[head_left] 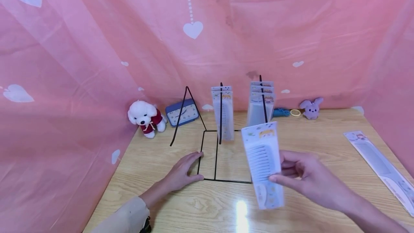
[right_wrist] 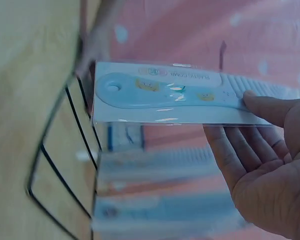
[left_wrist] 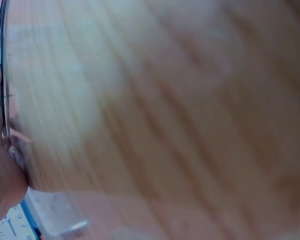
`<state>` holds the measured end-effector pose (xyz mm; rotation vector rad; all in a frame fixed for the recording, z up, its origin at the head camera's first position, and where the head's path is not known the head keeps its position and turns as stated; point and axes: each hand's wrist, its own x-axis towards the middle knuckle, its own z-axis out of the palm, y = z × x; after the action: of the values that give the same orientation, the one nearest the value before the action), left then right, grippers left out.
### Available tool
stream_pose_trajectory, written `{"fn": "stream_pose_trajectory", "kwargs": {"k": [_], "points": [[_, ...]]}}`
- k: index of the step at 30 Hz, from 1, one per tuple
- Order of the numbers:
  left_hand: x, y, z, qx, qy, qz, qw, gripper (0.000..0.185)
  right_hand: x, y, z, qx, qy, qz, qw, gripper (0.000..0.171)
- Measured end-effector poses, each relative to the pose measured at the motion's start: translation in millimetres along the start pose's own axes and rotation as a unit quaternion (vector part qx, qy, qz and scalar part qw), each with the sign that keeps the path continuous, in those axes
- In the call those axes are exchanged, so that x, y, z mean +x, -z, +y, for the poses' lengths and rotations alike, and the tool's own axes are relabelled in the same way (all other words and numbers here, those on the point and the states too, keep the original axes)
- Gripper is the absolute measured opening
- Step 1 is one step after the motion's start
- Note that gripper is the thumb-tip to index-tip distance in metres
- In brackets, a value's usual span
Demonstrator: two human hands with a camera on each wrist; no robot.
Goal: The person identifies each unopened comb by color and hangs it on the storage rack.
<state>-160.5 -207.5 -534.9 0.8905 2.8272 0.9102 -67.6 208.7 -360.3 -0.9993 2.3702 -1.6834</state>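
Observation:
My right hand (head_left: 304, 179) pinches a packaged comb (head_left: 258, 161) by its edge, thumb on the front and fingers behind. In the right wrist view the comb (right_wrist: 165, 95) is light blue, sealed in clear wrap on a white card. The card stands in front of a black wire display rack (head_left: 216, 157) with three long hooks. My left hand (head_left: 182, 172) rests at the left side of the rack's base, its fingers and thumb spread along the wire. Comb packages (head_left: 228, 114) hang on the middle hook, and several packages (head_left: 257, 114) hang on the right hook.
A white toy dog (head_left: 142, 114) and a blue clock (head_left: 182, 112) stand at the back left. Behind the rack's right side lie a blue bundle (head_left: 280, 112), a yellow ring (head_left: 295, 113) and a purple plush toy (head_left: 311, 109). One long package (head_left: 381, 164) lies at right.

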Motion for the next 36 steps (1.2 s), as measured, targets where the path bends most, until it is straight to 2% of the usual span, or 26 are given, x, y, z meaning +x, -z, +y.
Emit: {"fn": "stream_pose_trajectory", "kwargs": {"k": [3,6,9,14,16,20,24,30,36], "points": [[-0.3,-0.6,-0.7,0.006,-0.010,0.006,0.9999,0.084,4,-17,2,0.025,-0.010,-0.028,0.999,0.022],[-0.1,-1.0,-1.4,0.007,-0.010,0.008,0.9999,0.083,6,-31,4,0.078,-0.035,-0.052,0.995,0.023],[0.6,-0.8,-1.3,0.008,-0.002,0.004,1.0000,0.083,9,-41,7,0.124,-0.054,-0.068,0.988,0.026],[1.2,-0.6,-0.2,0.008,0.019,-0.008,0.9998,0.084,13,-52,10,0.150,-0.053,-0.082,0.984,0.031],[1.5,-0.4,0.4,0.007,0.026,-0.011,0.9996,0.084,15,-55,11,0.151,-0.052,-0.084,0.983,0.028],[1.8,-0.2,1.4,0.006,0.030,-0.012,0.9994,0.085,17,-59,11,0.147,-0.060,-0.088,0.983,0.008],[1.6,0.1,2.4,0.004,0.032,-0.012,0.9994,0.085,20,-62,11,0.141,-0.072,-0.090,0.983,0.017],[1.5,0.2,2.6,0.002,0.037,-0.015,0.9992,0.085,22,-63,11,0.128,-0.086,-0.089,0.984,0.014],[1.7,0.4,2.5,0.004,0.034,-0.015,0.9993,0.085,27,-63,12,0.114,-0.092,-0.077,0.986,0.027]]}}
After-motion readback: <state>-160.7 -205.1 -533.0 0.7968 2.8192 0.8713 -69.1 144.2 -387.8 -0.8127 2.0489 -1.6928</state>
